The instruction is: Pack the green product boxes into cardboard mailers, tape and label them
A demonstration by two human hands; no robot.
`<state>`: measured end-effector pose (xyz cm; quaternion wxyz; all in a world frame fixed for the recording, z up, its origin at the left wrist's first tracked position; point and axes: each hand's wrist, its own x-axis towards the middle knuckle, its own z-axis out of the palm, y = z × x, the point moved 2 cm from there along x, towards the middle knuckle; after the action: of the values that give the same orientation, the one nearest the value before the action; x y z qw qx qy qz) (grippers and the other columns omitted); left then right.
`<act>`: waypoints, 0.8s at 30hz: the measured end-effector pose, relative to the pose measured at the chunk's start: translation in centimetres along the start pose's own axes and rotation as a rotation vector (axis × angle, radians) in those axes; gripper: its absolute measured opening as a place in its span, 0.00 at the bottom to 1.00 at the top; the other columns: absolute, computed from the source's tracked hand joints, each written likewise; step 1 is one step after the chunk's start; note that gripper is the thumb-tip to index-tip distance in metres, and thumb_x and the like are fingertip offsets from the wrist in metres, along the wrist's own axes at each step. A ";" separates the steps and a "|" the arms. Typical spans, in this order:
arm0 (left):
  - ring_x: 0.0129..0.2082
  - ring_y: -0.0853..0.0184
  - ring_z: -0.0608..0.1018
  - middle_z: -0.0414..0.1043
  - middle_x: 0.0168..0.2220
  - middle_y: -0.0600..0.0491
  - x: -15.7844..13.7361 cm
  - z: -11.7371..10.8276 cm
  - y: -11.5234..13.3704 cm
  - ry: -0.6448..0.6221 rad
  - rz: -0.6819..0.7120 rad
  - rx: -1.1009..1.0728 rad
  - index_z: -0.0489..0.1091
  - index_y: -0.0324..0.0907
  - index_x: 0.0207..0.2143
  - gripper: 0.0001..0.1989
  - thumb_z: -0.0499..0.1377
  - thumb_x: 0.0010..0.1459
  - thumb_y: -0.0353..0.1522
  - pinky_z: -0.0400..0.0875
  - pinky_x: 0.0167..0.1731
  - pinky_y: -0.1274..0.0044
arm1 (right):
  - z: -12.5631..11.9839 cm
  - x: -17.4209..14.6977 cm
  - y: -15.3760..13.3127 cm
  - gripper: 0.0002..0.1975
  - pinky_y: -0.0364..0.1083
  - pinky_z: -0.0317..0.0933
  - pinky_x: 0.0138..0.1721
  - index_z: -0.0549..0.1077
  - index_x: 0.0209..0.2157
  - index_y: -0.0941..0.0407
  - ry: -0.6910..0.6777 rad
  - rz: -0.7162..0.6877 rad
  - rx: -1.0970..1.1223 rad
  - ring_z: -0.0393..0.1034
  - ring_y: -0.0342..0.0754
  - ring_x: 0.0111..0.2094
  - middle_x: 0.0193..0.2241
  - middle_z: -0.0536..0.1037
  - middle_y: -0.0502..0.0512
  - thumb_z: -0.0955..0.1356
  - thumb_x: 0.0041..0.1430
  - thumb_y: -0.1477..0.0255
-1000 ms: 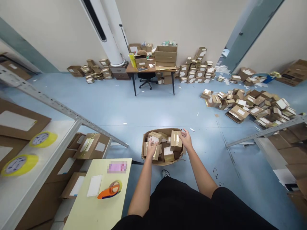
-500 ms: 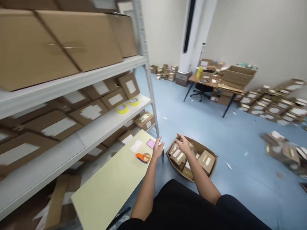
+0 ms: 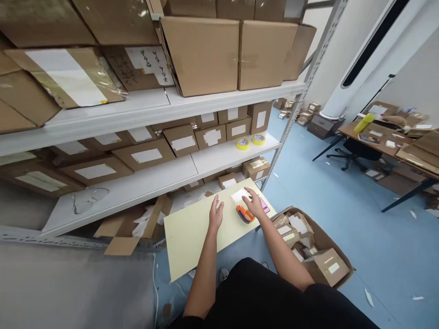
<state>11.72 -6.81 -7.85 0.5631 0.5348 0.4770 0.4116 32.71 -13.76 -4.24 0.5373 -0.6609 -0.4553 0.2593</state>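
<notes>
Far left, the rack (image 3: 103,116) carries rows of boxes (image 3: 202,55), many with white labels; that part looks done. Below them an open carton (image 3: 123,244) stands with its flaps out, white stuff inside, so that one isn't closed.

Now the left hand (image 3: 216,214): over the pale table (image 3: 187,235), fingers up and loosely spread, thumb apart, nothing in it. Next comes the tape gun (image 3: 245,214), orange, lying on the table between the two hands, unheld; no taping under way, I'd judge. White paper (image 3: 238,196) lies just behind it.

And here's the right hand (image 3: 254,204), reaching in from the right, fingers gently curled, thumb clear of them, pinching nothing; whether it brushes the paper, I can't tell. Just beside it, a pink pad (image 3: 265,205). Rightmost, the big carton (image 3: 321,232) holds small boxes, loosely piled, so those look unfinished.
</notes>
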 end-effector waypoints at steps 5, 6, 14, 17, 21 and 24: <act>0.70 0.53 0.64 0.61 0.70 0.47 0.5 -0.5 -2.7 0.017 -0.104 0.000 0.67 0.50 0.66 0.30 0.63 0.63 0.45 0.57 0.69 0.63 | 1.7 0.0 3.9 0.27 0.59 0.63 0.61 0.72 0.61 0.50 -0.034 0.103 -0.058 0.66 0.58 0.63 0.62 0.73 0.58 0.68 0.60 0.64; 0.69 0.53 0.65 0.63 0.69 0.47 0.4 0.0 -3.4 0.023 -0.123 0.007 0.68 0.49 0.65 0.29 0.64 0.63 0.45 0.57 0.69 0.62 | 1.6 -0.1 5.1 0.26 0.59 0.62 0.62 0.73 0.60 0.51 -0.045 0.120 -0.075 0.66 0.58 0.63 0.62 0.73 0.58 0.68 0.59 0.64; 0.61 0.54 0.75 0.71 0.63 0.44 -3.0 2.1 -9.6 0.061 -0.250 0.070 0.73 0.46 0.59 0.27 0.67 0.59 0.43 0.64 0.65 0.60 | 2.2 -0.6 16.7 0.15 0.56 0.64 0.58 0.79 0.44 0.55 -0.154 0.432 -0.192 0.73 0.60 0.54 0.47 0.81 0.60 0.70 0.54 0.69; 0.58 0.55 0.78 0.74 0.61 0.43 -5.5 0.6 -12.2 0.144 -0.292 0.070 0.75 0.45 0.56 0.26 0.67 0.58 0.45 0.65 0.65 0.59 | 3.6 -1.9 20.3 0.07 0.53 0.64 0.54 0.77 0.36 0.56 -0.264 0.535 -0.291 0.74 0.60 0.50 0.39 0.81 0.60 0.69 0.55 0.71; 0.54 0.54 0.80 0.79 0.54 0.40 -8.9 -1.3 -14.8 0.214 -0.348 0.007 0.76 0.42 0.54 0.28 0.67 0.55 0.48 0.68 0.62 0.58 | 5.3 -3.6 23.4 0.15 0.55 0.60 0.58 0.75 0.42 0.58 -0.380 0.502 -0.362 0.69 0.63 0.56 0.47 0.79 0.63 0.73 0.51 0.71; 0.49 0.54 0.83 0.82 0.46 0.39 -10.8 -1.8 -15.7 0.238 -0.395 -0.015 0.76 0.39 0.52 0.32 0.67 0.53 0.51 0.71 0.58 0.56 | 5.8 -3.8 24.4 0.21 0.58 0.55 0.63 0.73 0.46 0.58 -0.322 0.538 -0.356 0.65 0.64 0.61 0.52 0.77 0.68 0.74 0.49 0.73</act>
<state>6.98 -18.30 -22.40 0.5767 0.3743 0.6323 0.3571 34.02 -14.53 -29.56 0.2476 -0.7912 -0.3817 0.4087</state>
